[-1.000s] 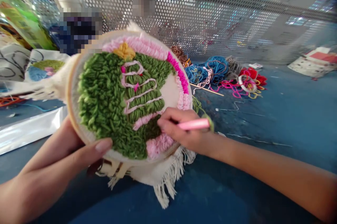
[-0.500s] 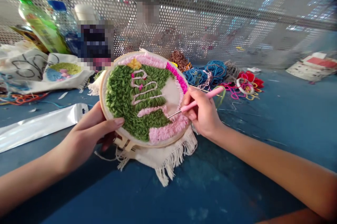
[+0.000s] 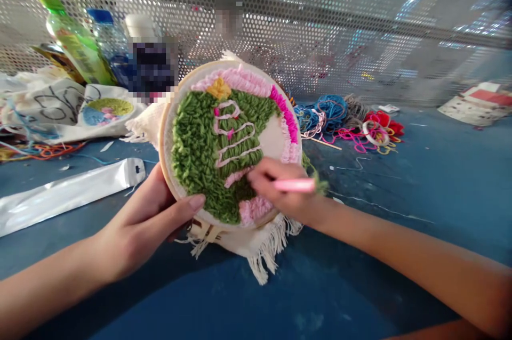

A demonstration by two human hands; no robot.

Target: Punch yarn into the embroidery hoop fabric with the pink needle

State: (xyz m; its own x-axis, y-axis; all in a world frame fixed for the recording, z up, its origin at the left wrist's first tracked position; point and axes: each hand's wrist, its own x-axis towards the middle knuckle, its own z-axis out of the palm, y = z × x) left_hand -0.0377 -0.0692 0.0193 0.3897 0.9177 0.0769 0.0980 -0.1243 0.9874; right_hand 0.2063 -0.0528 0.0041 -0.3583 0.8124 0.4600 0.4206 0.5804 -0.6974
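Observation:
My left hand (image 3: 148, 223) grips the lower left rim of a round embroidery hoop (image 3: 163, 143), its thumb on the front and its fingers mostly hidden behind. Across the cloth runs a tufted green tree (image 3: 196, 169) with a yellow star (image 3: 219, 88), a thin pink zigzag and a pink border. A bare white patch (image 3: 275, 140) shows at the right. My right hand (image 3: 280, 188), smeared by motion, is closed around a pink punch needle (image 3: 296, 185) with green yarn at its back end. The needle's tip is hidden by the fingers. Fringed cloth (image 3: 260, 255) hangs below the hoop.
Yarn bundles (image 3: 330, 111) lie behind the hoop on the blue table (image 3: 420, 265). At the left are a silver packet (image 3: 72, 196), a green bottle (image 3: 76, 41), a blue-capped bottle (image 3: 108, 36) and another stitched cloth (image 3: 106, 111). A perforated metal panel (image 3: 320, 20) stands behind.
The hoop has risen, turned more upright and shifted slightly right in view. My right hand has moved down and left over the stitching, and its fingers now cover the needle tip.

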